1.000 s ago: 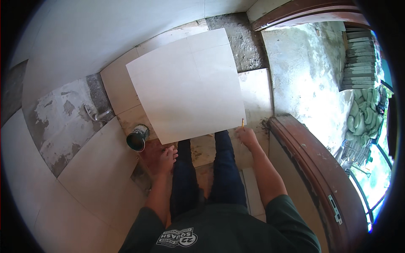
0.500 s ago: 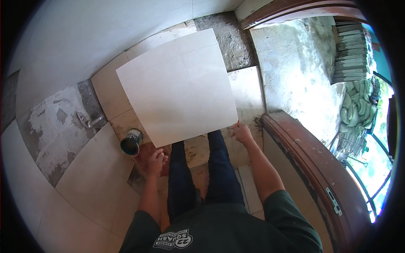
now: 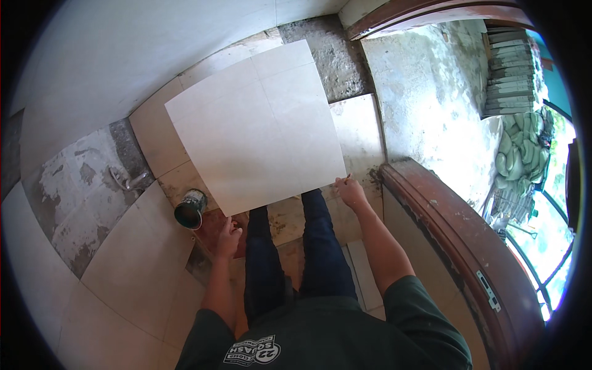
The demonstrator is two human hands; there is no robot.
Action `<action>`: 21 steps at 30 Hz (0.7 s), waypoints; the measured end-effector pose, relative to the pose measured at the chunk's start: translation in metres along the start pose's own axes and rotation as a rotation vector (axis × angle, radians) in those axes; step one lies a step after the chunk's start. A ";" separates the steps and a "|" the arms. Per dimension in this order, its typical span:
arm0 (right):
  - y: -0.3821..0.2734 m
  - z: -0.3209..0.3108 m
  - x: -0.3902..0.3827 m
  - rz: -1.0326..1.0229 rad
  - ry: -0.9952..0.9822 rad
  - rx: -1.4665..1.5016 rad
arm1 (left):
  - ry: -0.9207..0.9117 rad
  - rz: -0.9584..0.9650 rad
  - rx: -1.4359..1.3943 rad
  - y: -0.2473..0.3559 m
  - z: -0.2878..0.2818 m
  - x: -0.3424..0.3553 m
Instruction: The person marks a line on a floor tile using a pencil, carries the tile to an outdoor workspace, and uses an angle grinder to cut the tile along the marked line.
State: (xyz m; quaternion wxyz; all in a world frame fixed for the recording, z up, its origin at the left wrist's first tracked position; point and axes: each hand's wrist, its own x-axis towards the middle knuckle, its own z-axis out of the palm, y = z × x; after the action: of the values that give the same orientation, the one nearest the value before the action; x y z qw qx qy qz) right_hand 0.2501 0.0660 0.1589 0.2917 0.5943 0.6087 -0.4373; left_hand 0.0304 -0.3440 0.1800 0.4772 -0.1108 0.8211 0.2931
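A large, pale square tile [image 3: 259, 135] with faint thin lines across it lies in front of me, raised above the floor and covering my feet. What holds it up is hidden. Close to its near left corner is my left hand [image 3: 229, 239], fingers curled and the index finger reaching to the corner. At the near right corner, my right hand [image 3: 351, 191] is closed in a pinch. Whatever may be between the fingers of either hand is too small to make out.
A dark green pail [image 3: 190, 209] stands by my left hand, beside a reddish patch [image 3: 213, 231] of floor. To the right runs a brown door frame [image 3: 450, 228]. Rough bare cement [image 3: 333, 58] shows beyond the tile. Outside are stacked tiles [image 3: 509, 71] and piled sacks [image 3: 521, 148].
My left index finger has straightened toward the tile's corner. My right hand has shifted slightly left along the near right corner. The whole view has moved a little.
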 end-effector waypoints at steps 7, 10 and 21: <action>0.019 0.000 0.000 0.067 0.002 -0.046 | -0.105 -0.167 -0.129 0.032 -0.006 0.004; 0.021 0.002 0.002 0.045 -0.026 -0.075 | -0.071 -0.106 -0.164 0.030 -0.005 0.003; 0.036 0.007 0.015 -0.208 0.265 -0.299 | -0.125 -0.083 0.174 0.001 -0.027 0.036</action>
State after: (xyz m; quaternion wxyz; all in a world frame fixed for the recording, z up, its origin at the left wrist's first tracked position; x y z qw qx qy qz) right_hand 0.2820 0.0634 0.1356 0.2475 0.5306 0.7579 -0.2879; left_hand -0.0084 -0.3554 0.1594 0.5471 -0.0841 0.8067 0.2070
